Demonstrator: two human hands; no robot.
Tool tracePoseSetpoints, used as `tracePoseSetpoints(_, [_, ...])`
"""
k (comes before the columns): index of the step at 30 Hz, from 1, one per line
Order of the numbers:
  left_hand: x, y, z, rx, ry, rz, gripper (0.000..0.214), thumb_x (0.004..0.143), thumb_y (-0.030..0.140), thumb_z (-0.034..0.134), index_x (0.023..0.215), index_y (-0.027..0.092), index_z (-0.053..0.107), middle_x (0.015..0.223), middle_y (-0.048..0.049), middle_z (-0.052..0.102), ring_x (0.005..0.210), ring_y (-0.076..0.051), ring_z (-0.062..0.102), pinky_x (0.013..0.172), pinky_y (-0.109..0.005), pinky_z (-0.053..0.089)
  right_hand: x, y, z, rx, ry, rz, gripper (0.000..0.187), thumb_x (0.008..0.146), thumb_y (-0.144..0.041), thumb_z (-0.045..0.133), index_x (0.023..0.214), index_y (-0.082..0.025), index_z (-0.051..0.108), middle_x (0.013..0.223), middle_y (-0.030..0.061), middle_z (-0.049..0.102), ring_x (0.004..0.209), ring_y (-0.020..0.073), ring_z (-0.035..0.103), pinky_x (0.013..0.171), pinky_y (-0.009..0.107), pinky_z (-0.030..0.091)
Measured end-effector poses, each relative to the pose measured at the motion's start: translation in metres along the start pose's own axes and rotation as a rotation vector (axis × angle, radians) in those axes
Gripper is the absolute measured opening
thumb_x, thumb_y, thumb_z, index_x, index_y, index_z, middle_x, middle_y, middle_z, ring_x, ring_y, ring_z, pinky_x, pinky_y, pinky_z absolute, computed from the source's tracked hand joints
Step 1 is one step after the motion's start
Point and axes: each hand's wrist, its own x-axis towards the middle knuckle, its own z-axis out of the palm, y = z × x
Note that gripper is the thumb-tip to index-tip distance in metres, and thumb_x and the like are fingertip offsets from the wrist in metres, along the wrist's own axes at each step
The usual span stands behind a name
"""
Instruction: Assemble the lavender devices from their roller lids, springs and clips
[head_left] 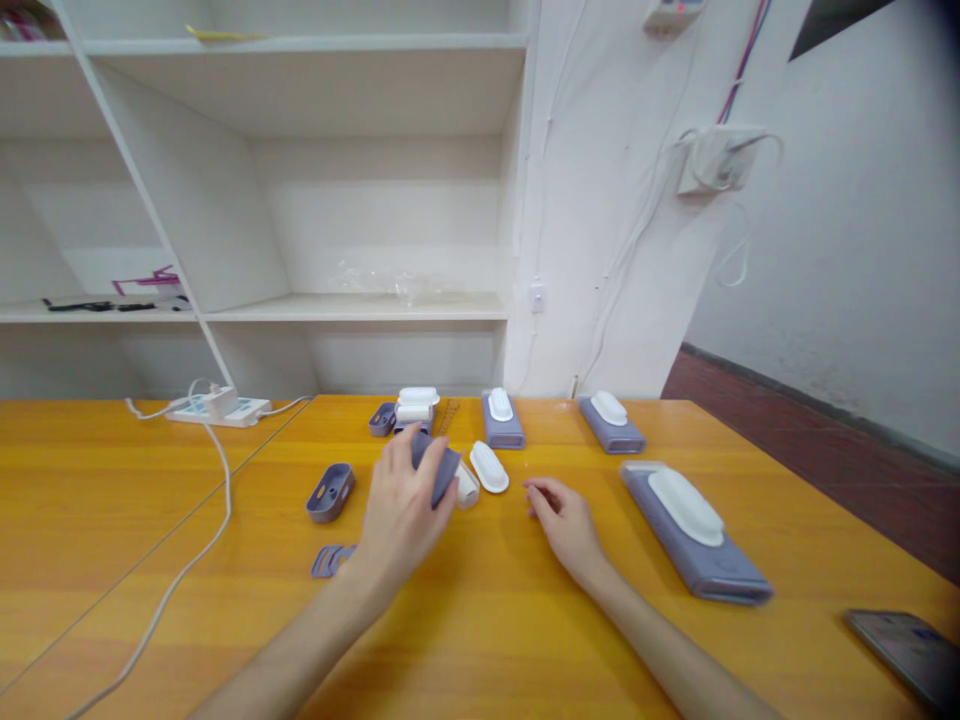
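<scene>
My left hand (397,500) is wrapped round a grey-purple plastic housing (445,476), lifted a little off the table. Just right of it is a white rounded part (467,486); whether it touches the housing I cannot tell. A white oval cover (490,467) lies between my hands. With thumb and fingertips pinched together, my right hand (566,520) hovers low over the wood; anything in the pinch is too small to make out. Left of my left hand are an open grey-purple oval shell (331,493) and thin grey-purple ring pieces (328,561), partly behind my wrist.
Grey-purple units with white oval tops stand at right (694,530), back right (611,422) and back middle (502,418). More parts (416,405) and a small shell (382,419) sit behind my left hand. A power strip (221,408), white cable (214,540) and phone (911,655) lie outward.
</scene>
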Motion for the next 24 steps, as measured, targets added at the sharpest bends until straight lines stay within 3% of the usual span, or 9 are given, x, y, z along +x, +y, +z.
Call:
tracePoseSetpoints(5, [-0.014, 0.046, 0.007, -0.321, -0.333, 0.224, 0.059, 0.069, 0.028, 0.063, 0.123, 0.024, 0.040, 0.133, -0.0103, 0.035, 0.119, -0.028, 0.039, 0.098, -0.041, 0.037, 0.004, 0.005, -0.006, 0.198, 0.140, 0.117, 0.028, 0.078, -0.040, 0.054, 0.089, -0.016, 0.064, 0.071, 0.0037, 0.063, 0.059, 0.0160, 0.058, 0.053, 0.026, 0.046])
tracePoseSetpoints(10, [-0.016, 0.064, 0.027, -0.430, -0.552, 0.372, 0.052, 0.066, 0.034, 0.068, 0.113, 0.022, 0.050, 0.131, -0.0096, 0.038, 0.117, -0.027, 0.041, 0.097, -0.038, 0.039, 0.011, 0.011, -0.014, 0.425, 0.308, 0.241, 0.027, 0.074, -0.039, 0.059, 0.088, -0.016, 0.063, 0.067, 0.0002, 0.059, 0.054, 0.0124, 0.055, 0.048, 0.023, 0.045])
tracePoseSetpoints(17, [0.004, 0.062, 0.039, -0.474, -0.654, 0.496, 0.047, 0.071, 0.038, 0.063, 0.113, 0.022, 0.052, 0.118, -0.0076, 0.050, 0.106, -0.024, 0.049, 0.093, -0.034, 0.040, 0.011, 0.007, -0.016, 0.478, 0.328, 0.269, 0.023, 0.072, -0.037, 0.061, 0.084, -0.017, 0.062, 0.066, -0.0005, 0.058, 0.053, 0.0115, 0.055, 0.048, 0.022, 0.045])
tracePoseSetpoints(24, [0.010, 0.039, 0.043, -0.400, -0.617, 0.459, 0.050, 0.072, 0.035, 0.062, 0.119, 0.023, 0.049, 0.120, -0.0080, 0.049, 0.110, -0.026, 0.046, 0.096, -0.037, 0.037, 0.004, -0.002, -0.011, 0.272, 0.163, 0.124, 0.026, 0.077, -0.039, 0.055, 0.087, -0.015, 0.063, 0.068, 0.0029, 0.060, 0.057, 0.0149, 0.056, 0.050, 0.025, 0.045])
